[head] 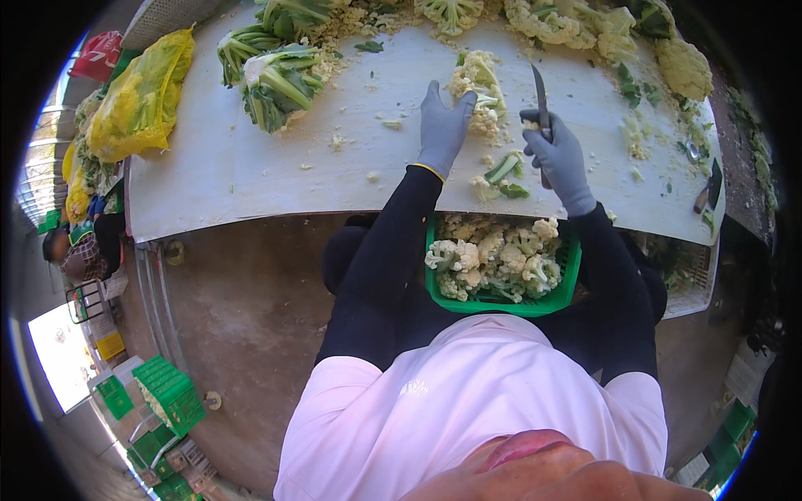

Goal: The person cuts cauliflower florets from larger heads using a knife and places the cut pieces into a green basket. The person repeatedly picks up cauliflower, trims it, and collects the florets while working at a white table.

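My left hand, in a grey glove, is at the near left side of a cut cauliflower piece, its thumb lying over the florets. A knife with a dark curved blade is held in my right hand, blade pointing away from me. A small floret shows at the fingers of that gloved hand. Between the hands and the table edge lie trimmed leaf and stem scraps. Below the edge, a green plastic crate holds many cut cauliflower florets.
The white tabletop carries leafy cauliflower heads at left and more cauliflower along the back. A yellow mesh bag sits at the left end. Another knife lies near the right edge. A person is at far left.
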